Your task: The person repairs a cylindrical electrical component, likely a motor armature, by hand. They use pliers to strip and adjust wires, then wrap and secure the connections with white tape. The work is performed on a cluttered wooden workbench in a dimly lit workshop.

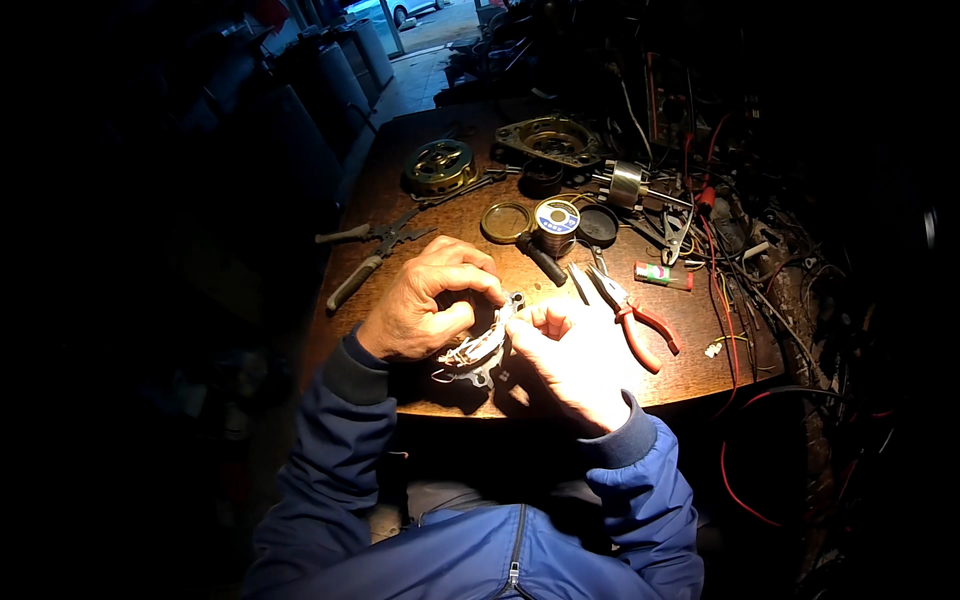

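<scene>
A small motor stator [480, 347] with pale windings, loose wire ends and metal mounting lugs rests at the table's front edge, between my hands. Curled over its left and upper side, my left hand [425, 300] grips it with bent fingers. Across from it, my right hand [570, 365] has thumb and forefinger pinched together against the stator's right rim. Whatever lies between those fingertips is too small and too brightly lit to make out. Just right of this hand lie red-handled long-nose pliers [630, 320], their jaws apart.
Behind my hands stand a solder spool [557, 222], a magnifying glass [507, 222] and a black round lid [598, 225]. Large shears [372, 250] lie left. Motor housings [440, 166], a rotor [627, 184] and a lighter [663, 276] sit farther off. Tangled wires [770, 280] crowd the right edge.
</scene>
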### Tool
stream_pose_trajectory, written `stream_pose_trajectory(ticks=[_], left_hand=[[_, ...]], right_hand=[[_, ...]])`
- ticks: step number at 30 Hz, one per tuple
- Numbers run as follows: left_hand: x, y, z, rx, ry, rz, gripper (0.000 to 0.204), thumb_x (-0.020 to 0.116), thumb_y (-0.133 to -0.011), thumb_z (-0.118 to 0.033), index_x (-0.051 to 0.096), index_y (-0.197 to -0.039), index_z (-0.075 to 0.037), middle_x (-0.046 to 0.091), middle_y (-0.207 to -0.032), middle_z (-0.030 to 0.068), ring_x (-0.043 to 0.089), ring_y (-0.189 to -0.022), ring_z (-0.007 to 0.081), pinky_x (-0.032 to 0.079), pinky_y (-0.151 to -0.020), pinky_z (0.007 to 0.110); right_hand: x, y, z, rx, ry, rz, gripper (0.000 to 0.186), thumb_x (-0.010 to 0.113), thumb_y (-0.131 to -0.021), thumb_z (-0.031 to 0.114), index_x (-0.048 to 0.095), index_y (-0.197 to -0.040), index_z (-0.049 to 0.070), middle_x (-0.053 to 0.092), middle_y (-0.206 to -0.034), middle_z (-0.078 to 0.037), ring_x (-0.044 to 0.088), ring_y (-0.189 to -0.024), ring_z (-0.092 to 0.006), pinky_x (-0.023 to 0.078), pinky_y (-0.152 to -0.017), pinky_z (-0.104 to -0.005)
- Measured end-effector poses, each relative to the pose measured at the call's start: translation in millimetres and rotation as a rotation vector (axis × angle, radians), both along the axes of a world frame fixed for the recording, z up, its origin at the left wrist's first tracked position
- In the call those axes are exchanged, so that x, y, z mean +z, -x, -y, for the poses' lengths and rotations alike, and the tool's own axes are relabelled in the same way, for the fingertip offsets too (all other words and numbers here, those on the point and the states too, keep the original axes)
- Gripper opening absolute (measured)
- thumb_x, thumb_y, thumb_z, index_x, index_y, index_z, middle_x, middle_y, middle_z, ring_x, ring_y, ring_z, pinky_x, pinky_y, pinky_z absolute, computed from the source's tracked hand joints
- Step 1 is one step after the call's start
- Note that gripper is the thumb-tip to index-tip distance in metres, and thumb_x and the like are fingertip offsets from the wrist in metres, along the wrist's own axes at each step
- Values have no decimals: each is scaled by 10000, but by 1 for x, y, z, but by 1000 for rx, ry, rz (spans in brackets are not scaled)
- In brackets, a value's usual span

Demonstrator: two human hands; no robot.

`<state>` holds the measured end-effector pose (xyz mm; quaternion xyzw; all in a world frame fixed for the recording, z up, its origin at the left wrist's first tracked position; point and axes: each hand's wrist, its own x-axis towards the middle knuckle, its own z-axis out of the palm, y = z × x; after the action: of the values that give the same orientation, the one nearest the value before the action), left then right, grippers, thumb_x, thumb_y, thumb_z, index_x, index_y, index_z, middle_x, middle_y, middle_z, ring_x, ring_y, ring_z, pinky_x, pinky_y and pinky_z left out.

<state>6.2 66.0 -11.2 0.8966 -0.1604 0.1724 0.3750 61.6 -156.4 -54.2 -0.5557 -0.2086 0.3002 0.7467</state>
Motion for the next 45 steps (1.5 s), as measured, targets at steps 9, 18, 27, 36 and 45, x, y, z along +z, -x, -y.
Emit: stream_pose_trajectory(ticks=[9, 18, 27, 36, 45], left_hand=[[0, -1, 2, -1, 8, -5, 370, 609, -706, 44, 805, -1003, -57, 762, -1098, 80, 655, -1129, 263, 480, -1051, 412], [0, 0, 0, 1, 12, 20, 382, 616, -709, 24, 815, -1012, -97, 760, -1086, 70, 644, -1126, 262, 514, -1021, 397], [-1, 1, 0, 2, 19, 27, 363, 616, -716, 25, 811, -1000, -89, 763, -1073, 66, 649, -1120, 258, 514, -1020, 402], [1, -1, 1, -11, 5, 5, 385, 602, -701, 50, 808, -1009, -53, 764, -1102, 90, 656, -1125, 261, 499, -1033, 407], [-2, 0, 0, 2, 9, 5, 385, 604, -706, 44, 812, -1010, -68, 764, -1089, 80, 651, -1125, 257, 504, -1028, 406]], right_hand=[[5, -5, 0, 13, 38, 34, 275, 800, -982, 210, 705, -975, -48, 722, -759, -65, 646, -603, -93, 512, -544, -256], [18, -7, 2, -15, 155, 117, 226, 731, -1006, 176, 700, -929, -34, 708, -728, -70, 627, -567, -96, 481, -503, -251], [7, 1, 6, 98, -23, -152, 210, 743, -1001, 125, 675, -1089, -52, 726, -809, -92, 665, -612, -115, 525, -537, -241], [2, -3, 1, 7, -23, -62, 230, 769, -1001, 160, 692, -1063, -48, 732, -805, -87, 674, -631, -108, 521, -544, -247], [2, -6, -5, -23, 90, 168, 237, 783, -974, 188, 692, -963, -31, 712, -747, -65, 659, -614, -96, 521, -557, -252]])
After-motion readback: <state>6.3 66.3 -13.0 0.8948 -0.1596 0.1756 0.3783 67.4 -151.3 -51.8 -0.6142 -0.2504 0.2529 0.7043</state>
